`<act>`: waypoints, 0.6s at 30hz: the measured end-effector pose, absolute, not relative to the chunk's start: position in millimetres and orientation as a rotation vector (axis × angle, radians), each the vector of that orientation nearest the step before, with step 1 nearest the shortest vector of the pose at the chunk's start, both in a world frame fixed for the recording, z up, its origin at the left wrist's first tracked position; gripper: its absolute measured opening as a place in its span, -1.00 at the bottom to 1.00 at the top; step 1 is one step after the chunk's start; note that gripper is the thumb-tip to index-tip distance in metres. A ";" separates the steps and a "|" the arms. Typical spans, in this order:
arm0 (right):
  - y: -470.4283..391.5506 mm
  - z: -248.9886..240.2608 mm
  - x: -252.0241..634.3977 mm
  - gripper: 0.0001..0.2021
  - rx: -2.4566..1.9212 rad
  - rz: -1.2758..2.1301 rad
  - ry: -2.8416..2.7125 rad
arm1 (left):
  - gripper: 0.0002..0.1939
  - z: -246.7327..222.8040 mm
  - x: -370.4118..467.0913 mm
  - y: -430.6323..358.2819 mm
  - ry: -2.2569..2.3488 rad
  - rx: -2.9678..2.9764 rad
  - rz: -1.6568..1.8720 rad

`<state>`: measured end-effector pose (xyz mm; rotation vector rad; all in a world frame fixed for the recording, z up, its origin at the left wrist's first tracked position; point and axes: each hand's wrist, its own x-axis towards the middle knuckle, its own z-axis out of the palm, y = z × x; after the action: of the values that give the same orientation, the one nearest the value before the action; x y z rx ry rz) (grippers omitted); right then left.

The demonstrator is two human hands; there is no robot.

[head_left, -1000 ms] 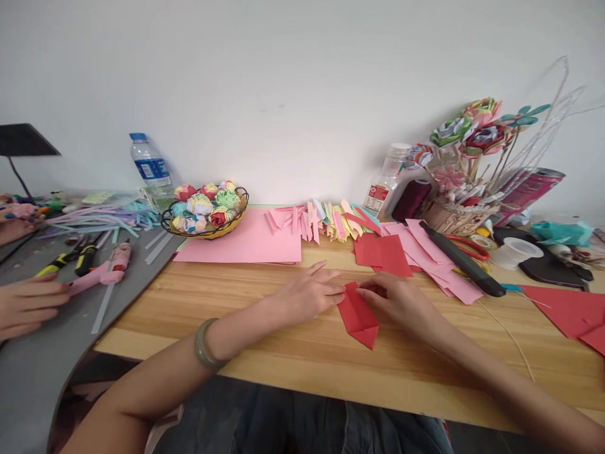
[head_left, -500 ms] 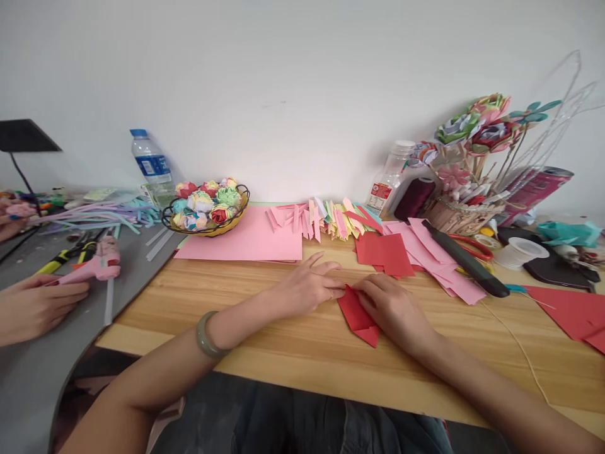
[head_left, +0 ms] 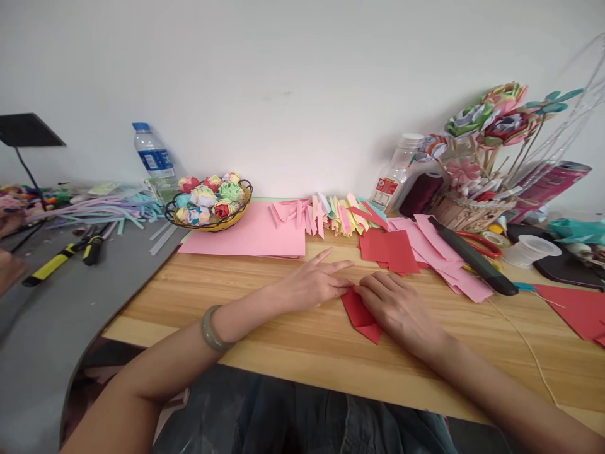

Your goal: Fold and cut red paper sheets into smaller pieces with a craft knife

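A folded piece of red paper (head_left: 358, 310) lies on the wooden table, its lower corner pointing toward me. My left hand (head_left: 317, 282) comes in from the left, its thumb side at the paper's top tip and the other fingers fanned out. Curled over the paper's upper right edge, my right hand (head_left: 391, 301) presses and pinches it close to the left fingertips. The exact contact of the fingertips is partly hidden. Just behind the hands sit more red paper squares (head_left: 392, 250), and pink paper strips (head_left: 439, 255) spread to their right.
A basket of paper flowers (head_left: 212, 205) rests on pink sheets (head_left: 241, 244). Folded colourful pieces (head_left: 331, 214) stand by the wall. At right are a black-handled tool (head_left: 475, 258), a white spool (head_left: 532, 252) and a flower pot (head_left: 466, 209). Pliers (head_left: 51, 265) lie left, near a co-worker's hand (head_left: 10, 270).
The co-worker's hand and the pink glue gun have moved off to the left, the glue gun out of sight. My hands stay at the red paper with little movement; the view has shifted slightly.
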<state>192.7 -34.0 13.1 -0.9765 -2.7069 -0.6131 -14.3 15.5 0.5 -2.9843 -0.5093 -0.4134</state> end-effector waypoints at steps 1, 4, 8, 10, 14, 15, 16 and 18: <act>-33.8 13.2 192.8 -0.75 -0.959 -0.628 -2.713 | -0.68 0.3 -14.6 15.9 -0.509 -2.987 -0.397; -32.5 13.6 194.0 -0.77 -0.911 -0.621 -2.729 | -0.66 -0.9 -14.8 17.4 -0.516 -3.003 -0.346; -28.5 12.9 198.8 -0.79 -0.912 -0.424 -2.717 | -0.66 -1.9 -14.3 18.9 -0.527 -3.011 -0.360; -26.3 11.1 201.3 -0.77 -0.946 -0.275 -2.662 | -0.64 -1.4 -13.9 19.0 -0.521 -3.012 -0.374; -25.8 6.3 201.9 -0.74 -1.040 -0.118 -2.592 | -0.62 0.9 -13.0 18.4 -0.509 -3.024 -0.367; -26.8 5.6 201.5 -0.74 -1.057 -0.115 -2.590 | -0.63 1.6 -12.7 18.1 -0.511 -3.026 -0.362; -28.1 5.4 201.4 -0.74 -1.069 -0.119 -2.593 | -0.64 2.3 -12.4 17.8 -0.515 -3.030 -0.355; -31.0 6.3 203.3 -0.74 -1.072 -0.135 -2.614 | -0.66 3.4 -12.2 17.3 -0.527 -3.034 -0.344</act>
<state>203.3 -31.0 6.3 -1.0723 -2.6141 -0.1345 -12.2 17.3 3.4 -3.0340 -0.5272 -0.3444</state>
